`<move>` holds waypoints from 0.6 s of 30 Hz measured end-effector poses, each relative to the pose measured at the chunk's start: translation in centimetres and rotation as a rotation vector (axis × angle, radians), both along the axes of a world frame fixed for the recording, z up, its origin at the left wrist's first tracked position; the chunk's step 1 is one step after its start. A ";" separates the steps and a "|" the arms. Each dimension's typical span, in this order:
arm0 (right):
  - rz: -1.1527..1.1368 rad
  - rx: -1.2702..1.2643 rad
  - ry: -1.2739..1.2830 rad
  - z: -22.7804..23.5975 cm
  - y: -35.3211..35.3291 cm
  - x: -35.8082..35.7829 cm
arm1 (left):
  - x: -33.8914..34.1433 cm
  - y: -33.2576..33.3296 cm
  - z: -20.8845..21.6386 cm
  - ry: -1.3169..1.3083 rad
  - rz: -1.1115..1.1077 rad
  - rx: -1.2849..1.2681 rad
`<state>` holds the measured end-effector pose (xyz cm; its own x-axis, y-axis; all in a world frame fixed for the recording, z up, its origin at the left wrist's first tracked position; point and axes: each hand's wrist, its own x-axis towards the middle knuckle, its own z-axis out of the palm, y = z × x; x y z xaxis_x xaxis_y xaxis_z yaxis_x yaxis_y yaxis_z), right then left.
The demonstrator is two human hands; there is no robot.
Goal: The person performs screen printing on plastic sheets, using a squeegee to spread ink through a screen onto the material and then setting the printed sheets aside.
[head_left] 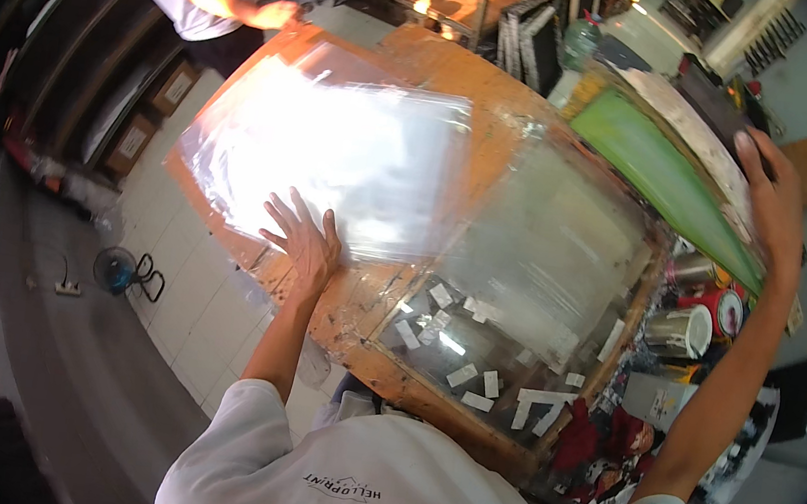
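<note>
My left hand (307, 243) lies flat with its fingers spread on the near edge of a stack of shiny clear plastic sheets or bags (374, 163). At the right, my right hand (774, 202) is closed over the outer edge of a raised, tilted screen printing frame with green mesh (652, 157); some of its fingers are hidden behind the edge. Between the two hands, a translucent sheet (552, 235) lies over a glass-like panel set into the wooden table (366, 313). Several pieces of white tape (461, 375) stick to that panel.
Across the table, another person's hand (276, 15) is by the far corner of the plastic stack. Paint cans (678, 331) and dark red rags (628, 436) crowd the right side. A fan (116, 269) stands on the floor at left. Shelves (77, 41) line the left wall.
</note>
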<state>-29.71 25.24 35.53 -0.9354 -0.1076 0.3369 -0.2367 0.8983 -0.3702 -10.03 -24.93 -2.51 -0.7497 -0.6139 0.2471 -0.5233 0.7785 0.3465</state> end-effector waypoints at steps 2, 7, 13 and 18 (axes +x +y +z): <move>0.052 -0.025 -0.023 0.2 -0.3 0.5 | -1.3 2.4 0.3 0.094 -0.185 -0.120; -0.029 0.037 0.047 0.5 -2.4 0.8 | -8.0 15.1 -2.3 -0.143 -0.605 -0.059; -0.015 0.188 -0.006 2.3 -2.4 3.1 | -7.5 31.9 -4.0 -0.104 -1.206 -0.025; 0.013 0.185 -0.117 3.0 -1.3 4.3 | -6.2 37.1 -2.5 -0.148 -1.383 0.044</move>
